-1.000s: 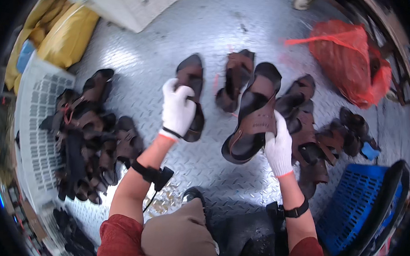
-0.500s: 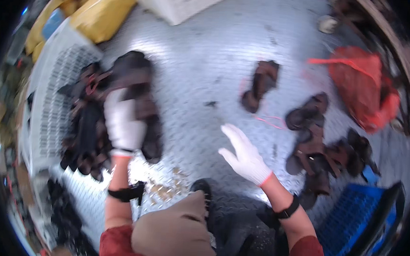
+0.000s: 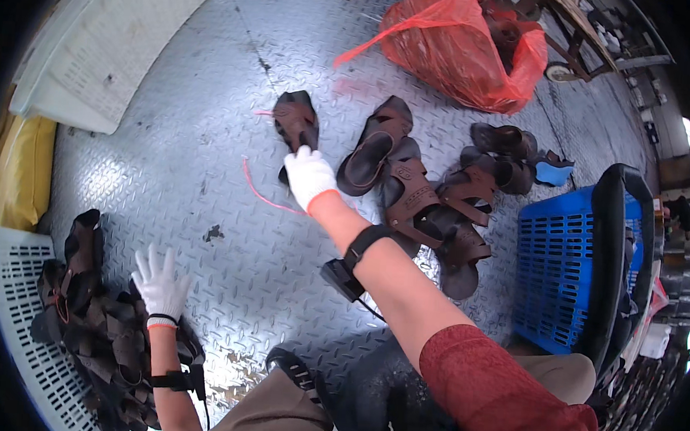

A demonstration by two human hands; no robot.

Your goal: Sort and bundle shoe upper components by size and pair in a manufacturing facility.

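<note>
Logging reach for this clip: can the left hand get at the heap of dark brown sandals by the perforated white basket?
Probably yes: the left hand is spread open, looks empty and appears close beside the sandal heap, with nothing visible between them.

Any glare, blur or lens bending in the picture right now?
Head view: glare whitens patches of the metal floor; head view: edges of the white bin curve; head view: left hand and right hand show no strong blur.
</note>
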